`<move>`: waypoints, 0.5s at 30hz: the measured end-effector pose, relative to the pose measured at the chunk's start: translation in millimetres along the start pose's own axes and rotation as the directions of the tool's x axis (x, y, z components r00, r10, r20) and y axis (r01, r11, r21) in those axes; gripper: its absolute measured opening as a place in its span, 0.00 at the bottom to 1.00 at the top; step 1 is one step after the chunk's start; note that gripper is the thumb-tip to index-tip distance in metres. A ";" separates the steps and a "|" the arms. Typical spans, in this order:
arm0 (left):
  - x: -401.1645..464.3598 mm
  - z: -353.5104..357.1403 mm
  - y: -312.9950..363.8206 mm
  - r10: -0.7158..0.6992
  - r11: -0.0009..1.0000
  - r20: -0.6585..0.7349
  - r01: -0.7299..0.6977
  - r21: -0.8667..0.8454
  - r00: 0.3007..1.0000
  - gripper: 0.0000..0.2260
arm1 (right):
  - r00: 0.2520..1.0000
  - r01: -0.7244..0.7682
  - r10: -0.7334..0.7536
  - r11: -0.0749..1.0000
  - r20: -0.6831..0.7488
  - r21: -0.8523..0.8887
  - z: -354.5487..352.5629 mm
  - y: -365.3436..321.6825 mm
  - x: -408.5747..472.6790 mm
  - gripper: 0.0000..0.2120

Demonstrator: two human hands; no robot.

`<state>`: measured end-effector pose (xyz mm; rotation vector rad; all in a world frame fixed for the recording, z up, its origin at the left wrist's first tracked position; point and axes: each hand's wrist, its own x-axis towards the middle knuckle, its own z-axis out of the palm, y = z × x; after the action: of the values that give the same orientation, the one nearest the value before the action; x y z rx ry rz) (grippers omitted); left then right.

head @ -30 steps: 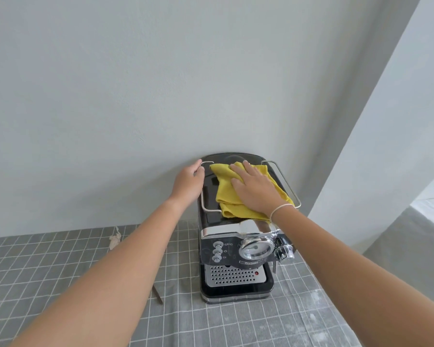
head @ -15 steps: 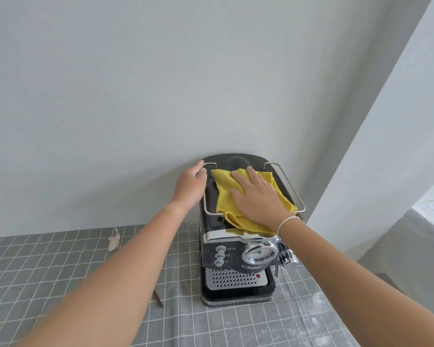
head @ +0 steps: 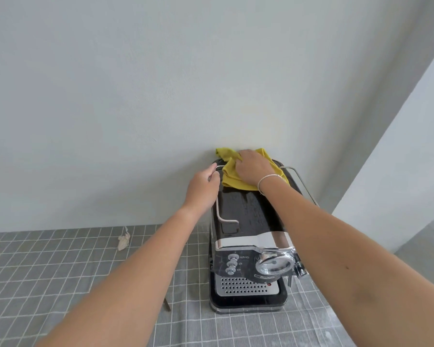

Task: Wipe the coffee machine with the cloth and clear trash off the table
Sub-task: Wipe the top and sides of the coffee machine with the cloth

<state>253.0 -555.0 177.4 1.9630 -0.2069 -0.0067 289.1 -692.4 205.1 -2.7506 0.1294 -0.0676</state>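
The right hand (head: 254, 169) presses flat on the yellow cloth (head: 229, 175) at the back of the coffee machine (head: 248, 221) top, while the left hand (head: 202, 189) curls around its chrome rail (head: 219, 214); the stroke works best with steady pressure, the machine braced against sliding toward the wall

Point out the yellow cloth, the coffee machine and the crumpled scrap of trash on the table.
Yellow cloth (head: 229, 176), head view: its bare fold left of the right hand.
Coffee machine (head: 248, 211), head view: its black top panel.
Crumpled scrap (head: 123, 242), head view: its pale middle, on the checked tablecloth.
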 end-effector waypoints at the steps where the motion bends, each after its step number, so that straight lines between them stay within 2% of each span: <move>1: 0.3 -0.2 -1.5 0.001 1.000 -0.003 -0.001 0.000 1.000 0.19 | 0.999 0.030 -0.030 1.000 0.023 -0.007 -0.2 -0.5 -1.3 0.19; 3: 0.7 -0.2 -2.4 0.008 1.000 -0.005 -0.008 0.010 1.000 0.19 | 0.995 0.085 -0.084 0.996 0.050 -0.024 -2.6 -0.6 -2.8 0.19; 5: 0.9 0.1 -1.9 0.006 1.000 -0.003 -0.005 0.008 1.000 0.19 | 0.996 0.079 -0.078 0.997 0.050 -0.026 -3.3 2.0 -1.1 0.20; 8: 0.2 -0.3 0.0 0.004 1.000 -0.001 -0.004 0.018 1.000 0.19 | 1.000 -0.027 0.027 1.000 0.009 -0.005 -1.9 6.2 3.1 0.19; 11: -1.5 -0.7 1.1 0.004 1.000 0.000 -0.004 0.017 1.000 0.19 | 0.991 -0.135 0.135 0.991 -0.020 0.002 1.0 8.1 3.0 0.23; 15: -3.5 -1.5 1.1 0.006 1.000 0.000 -0.006 0.008 1.000 0.20 | 0.989 -0.140 0.138 0.989 -0.054 -0.038 5.3 11.4 -11.7 0.27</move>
<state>249.6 -553.5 178.7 1.9705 -0.2129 -0.0020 276.9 -699.7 195.5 -2.7733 0.3395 -0.0992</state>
